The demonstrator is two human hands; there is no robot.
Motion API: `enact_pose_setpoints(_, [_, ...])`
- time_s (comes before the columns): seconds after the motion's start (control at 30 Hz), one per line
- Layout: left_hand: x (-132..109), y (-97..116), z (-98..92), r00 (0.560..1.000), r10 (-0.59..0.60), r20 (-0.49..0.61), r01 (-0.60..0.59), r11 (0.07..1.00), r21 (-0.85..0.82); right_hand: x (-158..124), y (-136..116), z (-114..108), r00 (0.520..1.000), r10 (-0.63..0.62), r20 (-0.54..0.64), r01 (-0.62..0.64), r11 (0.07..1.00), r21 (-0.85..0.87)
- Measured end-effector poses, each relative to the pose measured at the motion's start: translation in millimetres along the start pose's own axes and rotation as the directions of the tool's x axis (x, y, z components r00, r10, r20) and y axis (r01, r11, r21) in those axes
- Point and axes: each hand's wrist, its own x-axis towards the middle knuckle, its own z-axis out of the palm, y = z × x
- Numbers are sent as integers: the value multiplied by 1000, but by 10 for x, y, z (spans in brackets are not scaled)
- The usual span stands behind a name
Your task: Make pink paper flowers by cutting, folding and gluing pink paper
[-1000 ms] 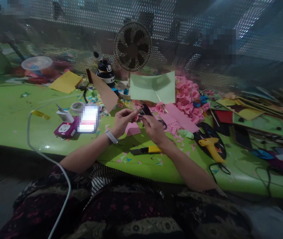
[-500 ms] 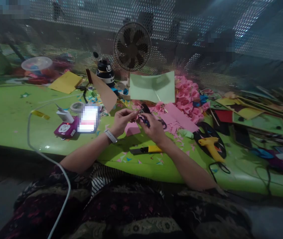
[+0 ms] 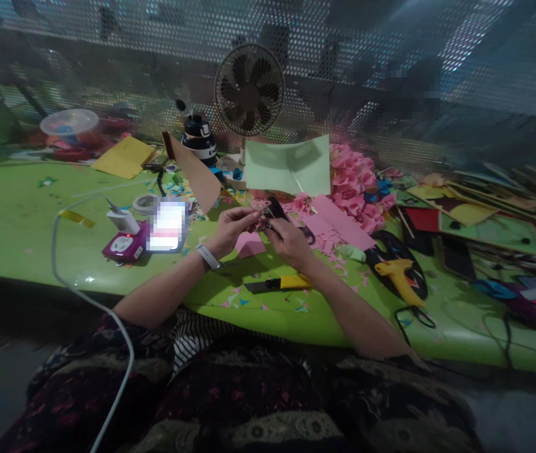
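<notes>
My left hand [image 3: 234,226] is raised over the green table [image 3: 17,220], fingers pinched on a small pink paper piece [image 3: 257,218] that is too small to see clearly. My right hand [image 3: 291,242] is closed around black-handled scissors [image 3: 275,209], whose blades meet the pink piece between the two hands. A white watch is on my left wrist. A pink paper square [image 3: 250,244] lies on the table just under my hands. A yellow and black utility knife [image 3: 278,284] lies on the table near my right forearm.
Yellow glue gun [image 3: 399,277] with black cord at right. Pink paper flowers [image 3: 355,182], pale green sheet [image 3: 289,167], small fan [image 3: 250,89] and dark bottle [image 3: 199,139] behind. Power strip [image 3: 124,245], phone [image 3: 168,225], white cable [image 3: 67,283] at left. Coloured sheets [image 3: 475,217] far right.
Both hands stay close together. The right hand has shifted the scissors slightly against the pink piece; nothing was set down or picked up.
</notes>
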Motion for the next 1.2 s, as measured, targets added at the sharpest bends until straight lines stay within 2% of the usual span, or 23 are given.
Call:
enact_pose_setpoints(0.17, [-15,2,-3,998,58,-21,-57,997,61,-24,-25,23,998,55,-22,-56,998,-40])
enact_pose_setpoints(0.27, [-16,0,-12,999,49,11,-49,998,47,-16,5,23,997,53,-55,-54,998,-24])
enact_pose_setpoints(0.43, [-14,18,-2,999,31,41,-32,999,23,3,26,9,999,38,-38,-36,998,54])
enact_pose_setpoints(0.57, [-21,36,20,999,32,20,-33,999,42,1,-15,5,998,8,-63,-4,999,54])
enact_pose_setpoints(0.73, [-30,28,25,999,45,-12,-44,998,51,-14,-45,12,994,70,-83,-68,997,26])
enact_pose_setpoints(0.87, [-36,40,30,999,33,17,-33,999,10,-6,-32,1,995,80,-66,-73,992,103])
enact_pose_setpoints(1.0, [-31,60,32,1000,25,8,-25,999,39,2,-38,-11,996,82,-33,-75,982,173])
enact_pose_setpoints(1.2, [-36,73,37,998,55,9,-55,996,73,-7,-51,14,998,59,-38,-54,992,114])
